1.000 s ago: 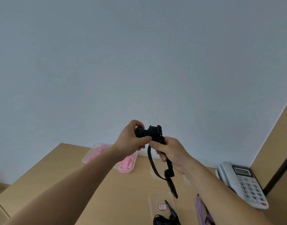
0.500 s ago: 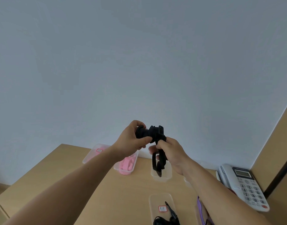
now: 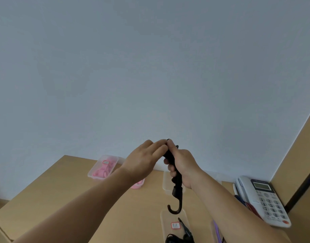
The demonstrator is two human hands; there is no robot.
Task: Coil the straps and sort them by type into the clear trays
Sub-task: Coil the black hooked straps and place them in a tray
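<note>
A black strap (image 3: 177,186) hangs in the air above the wooden desk (image 3: 66,195), its loose end curling like a hook. My right hand (image 3: 181,166) grips its upper part with fingers curled round it. My left hand (image 3: 147,158) lies against the strap's top end, fingers fairly straight over it. Clear trays stand on the desk: one with pink straps (image 3: 103,168) at the back left, a second with pink contents (image 3: 138,185) behind my left forearm, an empty-looking one (image 3: 166,183) behind the strap, and one with black straps (image 3: 175,227) near the bottom edge.
A white desk telephone (image 3: 262,199) sits at the right with red and blue cords (image 3: 247,206) beside it. A purple strap (image 3: 218,232) shows by my right forearm. A plain wall fills the upper view; a wooden panel (image 3: 297,163) rises at the right.
The strap's coil has come undone into a hanging length. My right hand now grips it lower down, and my left hand's fingers have straightened over its top end.
</note>
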